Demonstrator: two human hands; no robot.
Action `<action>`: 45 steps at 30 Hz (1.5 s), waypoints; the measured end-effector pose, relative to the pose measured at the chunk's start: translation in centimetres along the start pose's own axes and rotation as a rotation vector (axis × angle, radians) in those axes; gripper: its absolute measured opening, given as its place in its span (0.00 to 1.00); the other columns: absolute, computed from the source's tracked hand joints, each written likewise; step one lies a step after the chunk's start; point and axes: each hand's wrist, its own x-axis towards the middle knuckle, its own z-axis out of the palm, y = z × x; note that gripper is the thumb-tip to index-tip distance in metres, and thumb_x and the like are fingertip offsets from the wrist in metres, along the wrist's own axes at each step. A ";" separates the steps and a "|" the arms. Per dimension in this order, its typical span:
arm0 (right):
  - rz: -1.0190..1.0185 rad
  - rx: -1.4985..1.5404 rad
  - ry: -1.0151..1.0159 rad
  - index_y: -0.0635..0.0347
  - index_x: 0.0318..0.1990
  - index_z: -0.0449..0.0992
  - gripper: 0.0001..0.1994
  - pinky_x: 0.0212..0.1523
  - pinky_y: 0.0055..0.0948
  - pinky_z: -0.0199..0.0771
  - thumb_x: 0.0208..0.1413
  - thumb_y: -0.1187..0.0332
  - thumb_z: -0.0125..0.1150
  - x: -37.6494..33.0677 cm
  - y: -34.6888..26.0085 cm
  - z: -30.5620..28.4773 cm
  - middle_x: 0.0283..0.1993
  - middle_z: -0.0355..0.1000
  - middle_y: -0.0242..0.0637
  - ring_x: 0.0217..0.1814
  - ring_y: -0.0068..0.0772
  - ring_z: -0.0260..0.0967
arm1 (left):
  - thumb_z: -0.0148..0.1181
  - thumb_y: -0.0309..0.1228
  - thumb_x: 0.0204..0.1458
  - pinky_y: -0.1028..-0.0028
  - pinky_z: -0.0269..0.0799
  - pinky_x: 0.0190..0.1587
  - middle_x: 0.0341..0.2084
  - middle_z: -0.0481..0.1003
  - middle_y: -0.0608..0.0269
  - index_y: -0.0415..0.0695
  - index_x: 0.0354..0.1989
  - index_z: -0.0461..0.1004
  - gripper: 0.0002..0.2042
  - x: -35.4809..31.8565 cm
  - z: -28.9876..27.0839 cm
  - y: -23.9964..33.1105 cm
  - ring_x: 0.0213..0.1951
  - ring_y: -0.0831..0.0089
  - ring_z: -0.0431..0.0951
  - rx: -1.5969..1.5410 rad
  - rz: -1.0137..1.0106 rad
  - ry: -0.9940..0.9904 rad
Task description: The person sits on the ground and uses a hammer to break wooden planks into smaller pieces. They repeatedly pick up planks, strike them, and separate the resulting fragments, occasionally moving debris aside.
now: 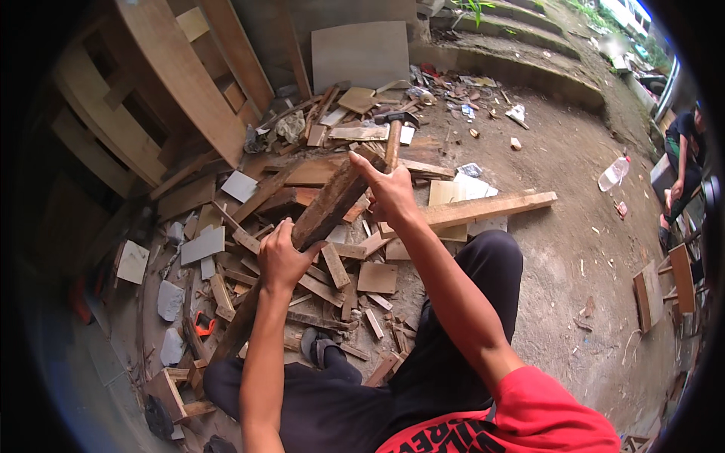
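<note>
Wooden beam point(332, 200) slants over the scrap pile point(377, 278), left hand point(284, 259) gripping it, right hand point(391, 195) at its far end, apparently closed around the hammer point(394, 142); likely step: positioning, next needing steady left-hand support.

The only clear printing stands on the red T-shirt point(555, 404) at the near edge of the scene, right of the middle: bold black capital letters point(461, 439) in two slanting rows across the cloth. The lower row runs off at the near edge, so the wording shows only in part. At the far right, any print on the clear plastic bottle point(614, 174) is too small to read.
</note>
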 end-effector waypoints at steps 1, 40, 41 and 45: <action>-0.029 0.027 -0.018 0.61 0.31 0.75 0.27 0.15 0.24 0.62 0.45 0.42 0.72 0.0 0.1 0.4 0.22 0.63 0.28 0.17 0.20 0.61 | 0.72 0.57 0.36 0.58 0.72 0.51 0.43 0.78 0.42 0.31 0.47 0.74 0.40 -0.2 0.0 -0.6 0.44 0.48 0.79 0.017 0.028 -0.001; -1.524 -0.488 -0.116 0.67 0.61 0.63 0.24 0.45 0.30 0.76 0.63 0.60 0.51 9.1 -0.6 -4.9 0.54 0.67 0.47 0.40 0.32 0.67 | 0.59 0.25 0.50 0.62 0.68 0.59 0.48 0.72 0.59 0.42 0.58 0.69 0.23 -22.5 -11.0 -11.1 0.52 0.67 0.73 -2.170 -0.356 1.126; -1.455 -0.421 -0.173 0.65 0.60 0.63 0.24 0.38 0.25 0.69 0.63 0.60 0.53 9.4 -0.2 -3.9 0.50 0.67 0.43 0.35 0.27 0.62 | 0.59 0.26 0.50 0.62 0.67 0.59 0.48 0.73 0.59 0.43 0.58 0.69 0.23 -23.5 -11.3 -11.9 0.52 0.67 0.72 -2.160 -0.346 1.129; -0.669 0.116 -0.493 0.59 0.56 0.66 0.21 0.18 0.12 0.48 0.60 0.59 0.60 11.5 2.5 3.2 0.37 0.65 0.32 0.21 0.14 0.47 | 0.62 0.25 0.46 0.61 0.69 0.59 0.48 0.74 0.59 0.39 0.54 0.69 0.23 -29.0 -13.0 -14.3 0.50 0.67 0.74 -1.980 -0.499 1.311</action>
